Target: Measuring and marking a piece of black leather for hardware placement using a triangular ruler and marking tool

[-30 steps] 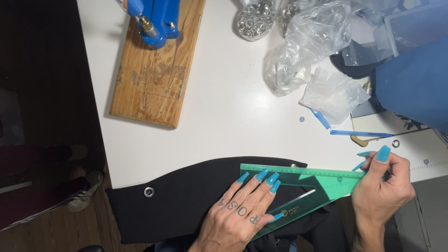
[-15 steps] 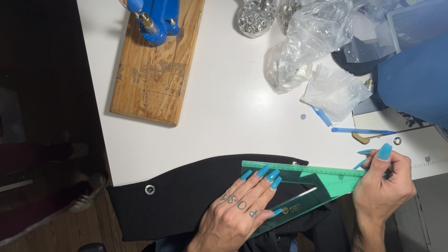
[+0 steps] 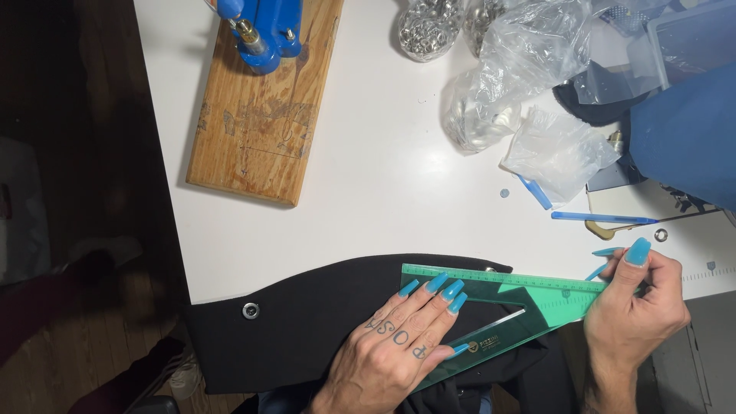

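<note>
Head view: looking down on a white table (image 3: 368,199), two bare hands at its near edge.
Left hand (image 3: 399,345): flat, fingers together, pressing down on a green set square (image 3: 521,303) and the black fabric (image 3: 322,322) under it.
Right hand (image 3: 636,307): fingers curled together at the set square's right corner; whether it pinches something there, cannot tell.
Set square: lies between the two hands, long edge away from the person, over the fabric's right end.
Black fabric: under the left hand, runs off to that hand's left; a metal eyelet (image 3: 251,310) sits well left of the fingers.
Pen: blue pen (image 3: 602,218) just beyond the right hand, a loose metal ring (image 3: 661,234) beside it.
Bags: clear plastic bags (image 3: 529,69) far beyond the right hand; one holds shiny metal pieces, the rest crumpled, contents unclear.
Bowl: round container (image 3: 429,31) heaped with small silver eyelets, far beyond the left hand.
Board: wooden board (image 3: 261,115) with a blue press (image 3: 264,31), far left of the left hand.
</note>
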